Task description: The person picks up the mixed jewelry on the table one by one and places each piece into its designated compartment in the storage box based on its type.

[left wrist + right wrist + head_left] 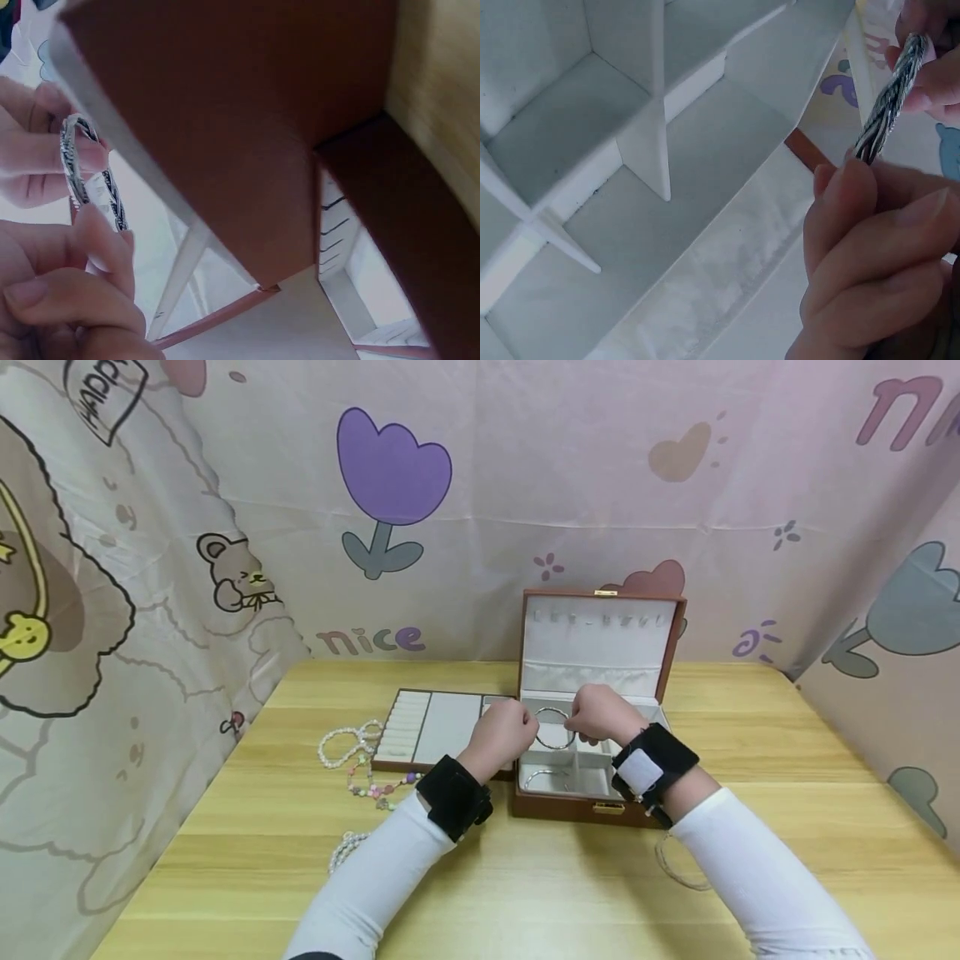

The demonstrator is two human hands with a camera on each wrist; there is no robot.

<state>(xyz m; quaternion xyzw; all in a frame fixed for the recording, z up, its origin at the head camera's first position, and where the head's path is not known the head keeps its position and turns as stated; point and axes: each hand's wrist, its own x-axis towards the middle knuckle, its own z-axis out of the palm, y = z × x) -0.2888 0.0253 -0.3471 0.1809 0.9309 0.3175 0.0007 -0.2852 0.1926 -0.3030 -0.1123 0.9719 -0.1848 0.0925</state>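
Note:
Both hands hold a silver braided bangle [553,748] between them, above the open brown jewelry box [558,808]. My left hand [504,732] pinches the bangle's left side and my right hand [602,714] its right side. Seen from the left wrist, the bangle [72,161] has a twisted silver-and-dark pattern, with left fingers [71,289] curled below it. In the right wrist view, right thumb and fingers [874,247] pinch the near end of the bangle [889,105]. Another silver bangle [534,774] lies in the box's front left compartment.
Left of the box sits a tray [450,727] with ring rolls. Beside it lie a pearl strand [330,762] and a colored bead strand [375,792]. Another beaded strand [347,847] is near the left sleeve. A thin loop [675,877] lies by the right sleeve. The lid [596,643] stands upright.

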